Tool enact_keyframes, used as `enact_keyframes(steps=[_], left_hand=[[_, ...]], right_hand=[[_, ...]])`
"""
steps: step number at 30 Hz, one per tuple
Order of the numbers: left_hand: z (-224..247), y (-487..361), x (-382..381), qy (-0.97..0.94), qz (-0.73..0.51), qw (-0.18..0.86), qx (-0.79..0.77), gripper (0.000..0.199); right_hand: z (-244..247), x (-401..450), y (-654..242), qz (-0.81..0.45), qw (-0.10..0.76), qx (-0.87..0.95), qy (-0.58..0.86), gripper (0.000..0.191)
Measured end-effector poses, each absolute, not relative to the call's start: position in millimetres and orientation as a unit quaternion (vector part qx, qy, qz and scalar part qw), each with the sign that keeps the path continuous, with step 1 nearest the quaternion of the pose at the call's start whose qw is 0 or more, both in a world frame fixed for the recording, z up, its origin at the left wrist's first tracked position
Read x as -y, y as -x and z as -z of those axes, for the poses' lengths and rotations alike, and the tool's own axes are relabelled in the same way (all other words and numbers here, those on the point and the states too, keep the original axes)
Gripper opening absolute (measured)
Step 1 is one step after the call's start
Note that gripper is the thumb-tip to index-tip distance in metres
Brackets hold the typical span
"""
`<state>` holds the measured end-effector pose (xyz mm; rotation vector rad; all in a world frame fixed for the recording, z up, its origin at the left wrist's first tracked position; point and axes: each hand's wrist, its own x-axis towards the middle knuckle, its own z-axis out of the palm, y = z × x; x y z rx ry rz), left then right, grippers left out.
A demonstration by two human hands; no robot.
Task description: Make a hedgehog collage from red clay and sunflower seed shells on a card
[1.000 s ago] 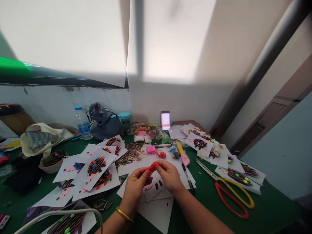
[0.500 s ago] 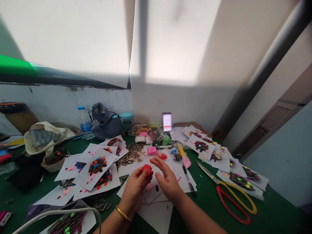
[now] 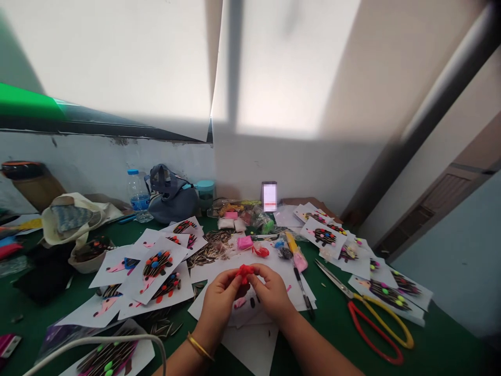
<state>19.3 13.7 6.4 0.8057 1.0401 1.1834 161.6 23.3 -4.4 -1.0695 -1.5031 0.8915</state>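
Note:
Between the fingertips of both hands is a lump of red modelling clay (image 3: 245,271), pulled into an uneven shape. My left hand (image 3: 223,292) pinches its left side, and a gold bangle (image 3: 199,346) circles that wrist. From the other side my right hand (image 3: 270,292) grips the clay with thumb and forefinger. Under the hands lies a white paper (image 3: 250,313) bearing pink and dark pieces, partly covered by the fingers. Just beyond them rest a red clay piece (image 3: 261,252) in clear wrap and a pink clay block (image 3: 245,242).
Scissors (image 3: 364,308) with red and yellow handles lie open at right, near a black pen (image 3: 302,292). Hedgehog pictures (image 3: 156,266) are piled left, with more at right (image 3: 324,235). Sunflower seeds (image 3: 211,248) lie behind the hands. A white cable (image 3: 97,339) crosses the front left.
My right hand, raised with fingers spread before, has come down to the red clay and pinches it. The clay, earlier held in the left hand alone, is now between both hands.

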Motion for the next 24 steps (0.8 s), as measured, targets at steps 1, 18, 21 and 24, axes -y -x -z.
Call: enact_keyframes(steps=[1, 18, 21, 24], left_hand=[[-7, -19, -14, -0.356, -0.519, 0.628, -0.458, 0.044], [-12, -16, -12, -0.257, -0.546, 0.715, -0.353, 0.037], [-11, -16, -13, -0.250, -0.532, 0.714, -0.380, 0.037], [-9, -20, -9, -0.267, -0.495, 0.722, -0.403, 0.032]], right_hand=[[6, -24, -162, -0.365, 0.529, 0.618, 0.453, 0.019], [-1, -16, -163, -0.327, 0.415, 0.768, 0.363, 0.048], [7, -19, -166, -0.392, 0.522, 0.667, 0.358, 0.036], [13, -22, -168, -0.354, 0.544, 0.659, 0.379, 0.039]])
